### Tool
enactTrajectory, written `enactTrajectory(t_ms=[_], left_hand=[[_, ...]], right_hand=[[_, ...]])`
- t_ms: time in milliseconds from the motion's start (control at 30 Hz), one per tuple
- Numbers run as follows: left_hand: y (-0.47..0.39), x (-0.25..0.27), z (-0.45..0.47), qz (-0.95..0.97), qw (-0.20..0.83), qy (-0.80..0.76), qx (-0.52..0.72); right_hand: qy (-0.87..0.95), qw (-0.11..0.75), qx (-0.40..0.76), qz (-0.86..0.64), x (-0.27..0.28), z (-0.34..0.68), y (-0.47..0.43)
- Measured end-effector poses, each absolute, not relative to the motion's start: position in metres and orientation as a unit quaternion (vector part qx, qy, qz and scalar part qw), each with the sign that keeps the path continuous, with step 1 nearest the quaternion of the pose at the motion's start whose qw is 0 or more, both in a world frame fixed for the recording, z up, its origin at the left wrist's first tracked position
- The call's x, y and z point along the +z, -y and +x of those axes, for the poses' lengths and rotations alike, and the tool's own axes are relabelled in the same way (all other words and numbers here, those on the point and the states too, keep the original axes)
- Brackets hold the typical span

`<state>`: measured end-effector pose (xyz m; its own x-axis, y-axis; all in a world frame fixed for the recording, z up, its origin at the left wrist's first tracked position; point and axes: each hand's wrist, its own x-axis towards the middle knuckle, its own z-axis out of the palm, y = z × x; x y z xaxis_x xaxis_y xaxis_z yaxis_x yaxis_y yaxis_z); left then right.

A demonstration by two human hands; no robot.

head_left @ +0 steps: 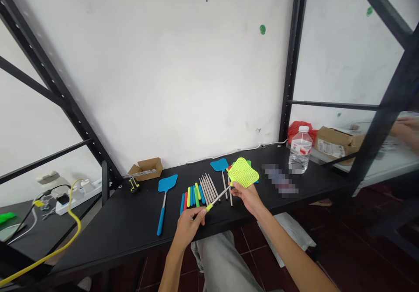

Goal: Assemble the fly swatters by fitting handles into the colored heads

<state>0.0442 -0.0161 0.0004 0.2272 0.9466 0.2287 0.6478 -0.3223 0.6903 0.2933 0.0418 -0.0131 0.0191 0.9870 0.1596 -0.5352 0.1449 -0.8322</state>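
A yellow-green fly swatter (244, 173) is held between my two hands above the front of the black table. My left hand (190, 224) closes round its yellow handle end. My right hand (247, 196) pinches the metal rod just below the perforated head. Beneath it on the table lie several grey metal rods (208, 187) in a row. To their left are several coloured handle grips (190, 195) in blue, red, yellow and green. A complete blue fly swatter (168, 183) rests farther left. Behind my right hand lies a blue swatter head (219, 165) with a rod; other heads are partly hidden.
A water bottle (300, 150) stands at the right by the black rack post (290, 65). A small open cardboard box (145, 170) and a yellow-black object (133, 185) sit at the back left. A yellow cable (77, 222) and power strip (78, 199) are far left.
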Motion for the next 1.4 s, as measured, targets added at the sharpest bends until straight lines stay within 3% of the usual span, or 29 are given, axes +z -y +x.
enactTrajectory(t_ms=[900, 1100, 1267, 1400], left_hand=[[0.019, 0.006, 0.048, 0.738, 0.266, -0.52, 0.338], [0.025, 0.012, 0.048, 0.732, 0.257, -0.509, 0.373], [0.036, 0.014, -0.001, 0.634, 0.119, -0.644, 0.411], [0.044, 0.02, -0.053, 0.516, -0.004, -0.792, 0.326]], right_hand=[[0.475, 0.609, 0.545, -0.325, -0.008, 0.287, -0.037], [0.529, 0.558, 0.541, -0.34, -0.01, 0.286, -0.036], [0.538, 0.54, 0.549, -0.343, -0.009, 0.287, -0.037], [0.532, 0.549, 0.54, -0.351, -0.011, 0.287, -0.038]])
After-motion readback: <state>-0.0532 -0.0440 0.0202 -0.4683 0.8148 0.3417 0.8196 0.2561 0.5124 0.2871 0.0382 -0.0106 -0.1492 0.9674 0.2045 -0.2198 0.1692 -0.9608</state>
